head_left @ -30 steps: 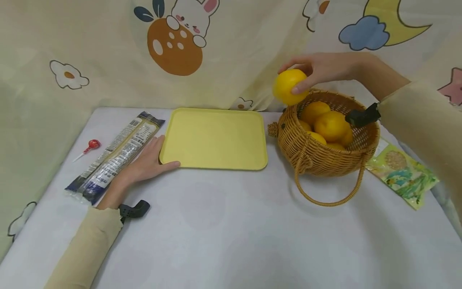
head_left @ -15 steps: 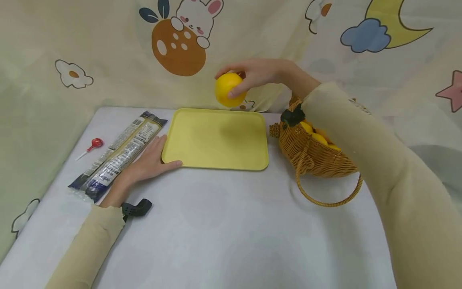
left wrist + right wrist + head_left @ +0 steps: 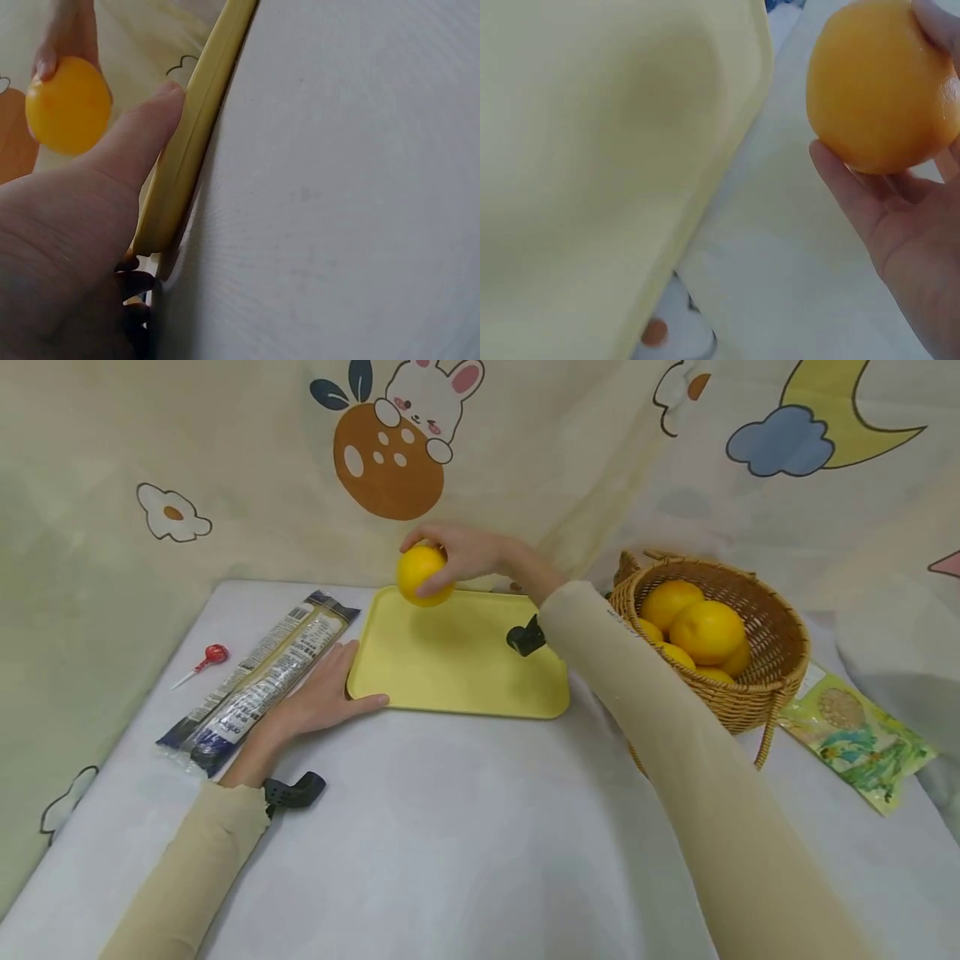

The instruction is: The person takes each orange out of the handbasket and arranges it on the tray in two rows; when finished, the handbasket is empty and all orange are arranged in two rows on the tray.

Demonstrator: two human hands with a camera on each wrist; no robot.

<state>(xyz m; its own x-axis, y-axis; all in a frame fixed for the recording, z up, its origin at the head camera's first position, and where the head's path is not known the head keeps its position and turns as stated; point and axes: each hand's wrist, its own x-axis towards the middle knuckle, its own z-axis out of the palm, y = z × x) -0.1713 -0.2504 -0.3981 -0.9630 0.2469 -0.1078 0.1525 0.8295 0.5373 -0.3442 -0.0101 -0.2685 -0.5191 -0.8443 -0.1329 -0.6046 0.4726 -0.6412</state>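
Observation:
My right hand (image 3: 468, 553) holds a round yellow-orange orange (image 3: 422, 575) above the far left part of the yellow tray (image 3: 480, 681). The right wrist view shows fingers around the orange (image 3: 881, 90), with the tray's rim (image 3: 705, 180) beside it. At the tray's near left corner lies my left hand (image 3: 322, 693), thumb straight along the front edge and fingers along the left side. The left wrist view has the thumb (image 3: 139, 139) touching the tray's rim (image 3: 184, 150).
Right of the tray stands a wicker basket (image 3: 780, 672) holding several more oranges (image 3: 707, 632), partly behind the right sleeve. A green-yellow packet (image 3: 855, 727) lies beyond it. On the left are a long plastic-wrapped package (image 3: 273, 668) and a red lollipop (image 3: 215, 654).
My right hand has carried the orange leftward from over the basket to above the tray, and lower. The left hand stays at the tray's corner.

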